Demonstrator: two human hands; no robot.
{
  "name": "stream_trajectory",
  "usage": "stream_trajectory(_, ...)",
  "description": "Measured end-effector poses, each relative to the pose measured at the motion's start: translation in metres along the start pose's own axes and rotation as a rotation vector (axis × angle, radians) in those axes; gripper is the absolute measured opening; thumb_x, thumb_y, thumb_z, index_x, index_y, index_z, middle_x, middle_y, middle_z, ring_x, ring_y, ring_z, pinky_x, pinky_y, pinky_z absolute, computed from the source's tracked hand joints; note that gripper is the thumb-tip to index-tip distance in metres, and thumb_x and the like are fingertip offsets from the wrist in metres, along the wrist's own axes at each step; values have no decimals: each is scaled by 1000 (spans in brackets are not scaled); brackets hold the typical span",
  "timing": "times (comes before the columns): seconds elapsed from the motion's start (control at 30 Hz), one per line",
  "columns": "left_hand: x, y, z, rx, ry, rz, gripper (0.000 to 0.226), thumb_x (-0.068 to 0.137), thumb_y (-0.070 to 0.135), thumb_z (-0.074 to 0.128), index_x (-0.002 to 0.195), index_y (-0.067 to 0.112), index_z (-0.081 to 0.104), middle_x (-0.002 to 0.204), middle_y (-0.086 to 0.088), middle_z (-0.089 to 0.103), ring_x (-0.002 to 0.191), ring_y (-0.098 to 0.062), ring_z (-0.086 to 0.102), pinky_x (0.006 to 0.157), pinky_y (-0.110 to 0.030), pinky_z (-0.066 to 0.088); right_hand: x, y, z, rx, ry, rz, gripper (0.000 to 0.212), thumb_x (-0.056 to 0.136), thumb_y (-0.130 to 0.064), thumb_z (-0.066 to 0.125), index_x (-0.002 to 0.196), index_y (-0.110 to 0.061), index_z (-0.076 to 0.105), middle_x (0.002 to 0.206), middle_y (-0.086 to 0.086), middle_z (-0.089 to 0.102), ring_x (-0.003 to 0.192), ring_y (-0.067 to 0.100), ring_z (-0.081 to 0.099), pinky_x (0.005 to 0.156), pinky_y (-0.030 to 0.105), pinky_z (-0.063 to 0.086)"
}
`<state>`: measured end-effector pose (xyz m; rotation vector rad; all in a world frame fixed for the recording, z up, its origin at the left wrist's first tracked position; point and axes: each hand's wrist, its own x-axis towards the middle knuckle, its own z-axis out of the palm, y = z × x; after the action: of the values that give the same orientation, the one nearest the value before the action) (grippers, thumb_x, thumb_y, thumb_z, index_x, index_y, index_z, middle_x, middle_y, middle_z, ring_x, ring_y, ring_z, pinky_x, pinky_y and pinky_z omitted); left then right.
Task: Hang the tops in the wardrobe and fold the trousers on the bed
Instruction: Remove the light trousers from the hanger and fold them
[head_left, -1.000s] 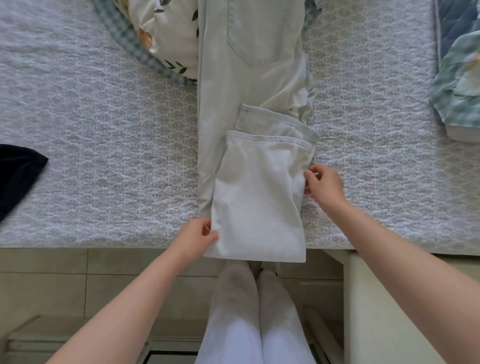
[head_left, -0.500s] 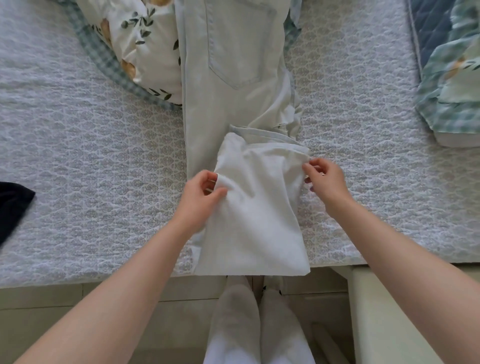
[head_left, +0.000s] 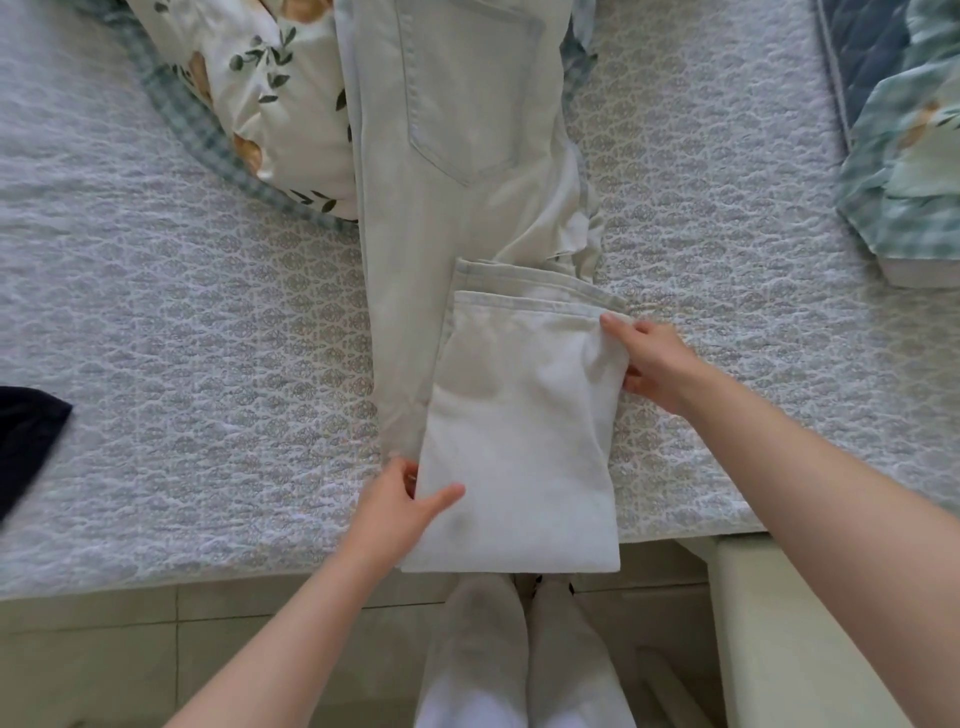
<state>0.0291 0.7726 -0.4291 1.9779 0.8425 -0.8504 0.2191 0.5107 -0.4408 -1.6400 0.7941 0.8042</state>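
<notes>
**Trousers mid-fold at the bed's edge**

Pale denim trousers (head_left: 467, 218) lie lengthwise on the quilted bed (head_left: 182, 338), legs doubled upward. The left hand (head_left: 397, 512) pinches the fold's lower corner; the right hand (head_left: 657, 364) grips the hem edge. Next, judging by this, comes another fold toward the waistband, edges kept square.

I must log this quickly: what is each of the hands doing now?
Left hand: closed on the near left corner of the folded trousers.
Right hand: closed on their right edge, near the hem.
</notes>
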Motion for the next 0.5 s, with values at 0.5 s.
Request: stream_trajectory(0.5, -10, -12, 18, -20, 277, 139, 13, 87, 14, 68, 91, 13, 56, 95, -1, 53, 85, -20, 57, 78, -32, 45, 2, 3, 14, 219, 186, -67, 42, 93, -30, 64, 125, -8, 49, 112, 8, 65, 97, 21, 66, 81, 39, 57)
